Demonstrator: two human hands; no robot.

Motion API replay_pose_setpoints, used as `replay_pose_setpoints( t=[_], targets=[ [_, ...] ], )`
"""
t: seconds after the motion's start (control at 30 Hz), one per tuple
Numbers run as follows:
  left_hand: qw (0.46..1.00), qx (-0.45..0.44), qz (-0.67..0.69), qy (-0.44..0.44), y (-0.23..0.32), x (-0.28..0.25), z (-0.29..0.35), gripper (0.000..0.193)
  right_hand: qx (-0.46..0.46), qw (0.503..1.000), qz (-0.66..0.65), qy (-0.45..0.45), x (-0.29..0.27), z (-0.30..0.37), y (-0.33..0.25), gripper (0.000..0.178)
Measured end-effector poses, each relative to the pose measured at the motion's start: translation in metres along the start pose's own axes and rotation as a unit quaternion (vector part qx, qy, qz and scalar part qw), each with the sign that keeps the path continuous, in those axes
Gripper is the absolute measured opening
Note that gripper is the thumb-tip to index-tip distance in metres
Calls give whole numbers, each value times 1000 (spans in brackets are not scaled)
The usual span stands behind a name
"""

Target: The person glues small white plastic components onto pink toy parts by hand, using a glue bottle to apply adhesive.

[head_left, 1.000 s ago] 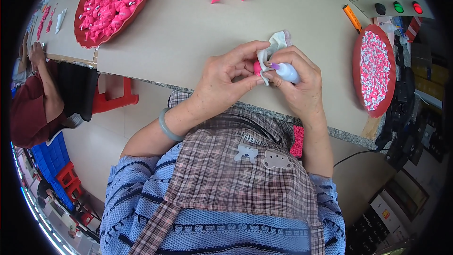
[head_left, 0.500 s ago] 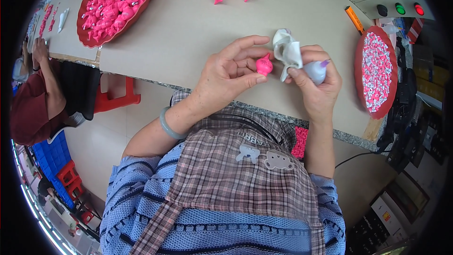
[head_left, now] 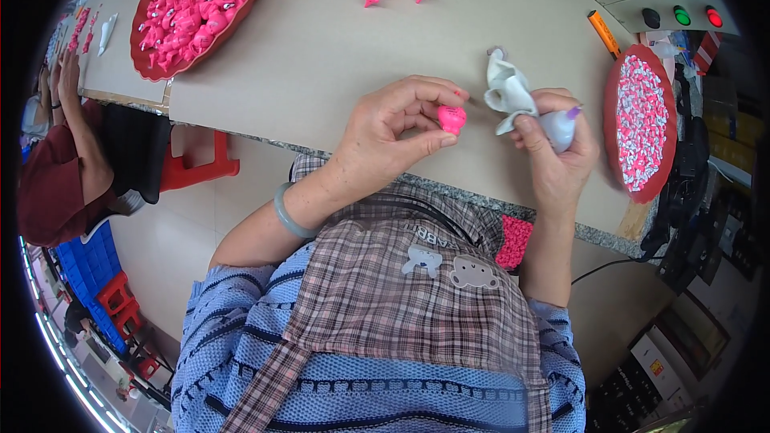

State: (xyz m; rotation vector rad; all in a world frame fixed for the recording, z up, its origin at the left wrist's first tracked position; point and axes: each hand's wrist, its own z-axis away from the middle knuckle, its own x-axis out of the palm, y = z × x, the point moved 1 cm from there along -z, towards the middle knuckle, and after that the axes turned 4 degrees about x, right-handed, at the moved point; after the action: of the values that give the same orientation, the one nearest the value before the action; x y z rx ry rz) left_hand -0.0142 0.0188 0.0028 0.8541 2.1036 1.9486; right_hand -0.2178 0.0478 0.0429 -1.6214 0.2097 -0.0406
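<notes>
Pinching a small pink moulded piece (head_left: 452,119) between thumb and forefinger, the left hand (head_left: 393,132) holds it up over the grey worktable (head_left: 321,56), just apart from the right hand (head_left: 553,148), which grips a crumpled white cloth (head_left: 505,92) and a small purple-tipped bottle (head_left: 559,127). A steady fingertip hold, with the face turned toward the cloth, looks best. Beyond lie a red tray of pink pieces (head_left: 196,8) and a red tray of pink-and-white bits (head_left: 640,120)
</notes>
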Motion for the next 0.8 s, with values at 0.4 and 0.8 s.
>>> replay_pose_setpoints(
  t=[0.4, 0.8],
  targets=[
    [990, 56, -122, 39, -1, 5, 4, 33, -163, 961, 202, -92, 32, -1, -5, 29],
    [972, 94, -213, 12, 6, 10, 1, 31, -91, 977, 167, -93, 23, 0, -3, 25]
  ],
)
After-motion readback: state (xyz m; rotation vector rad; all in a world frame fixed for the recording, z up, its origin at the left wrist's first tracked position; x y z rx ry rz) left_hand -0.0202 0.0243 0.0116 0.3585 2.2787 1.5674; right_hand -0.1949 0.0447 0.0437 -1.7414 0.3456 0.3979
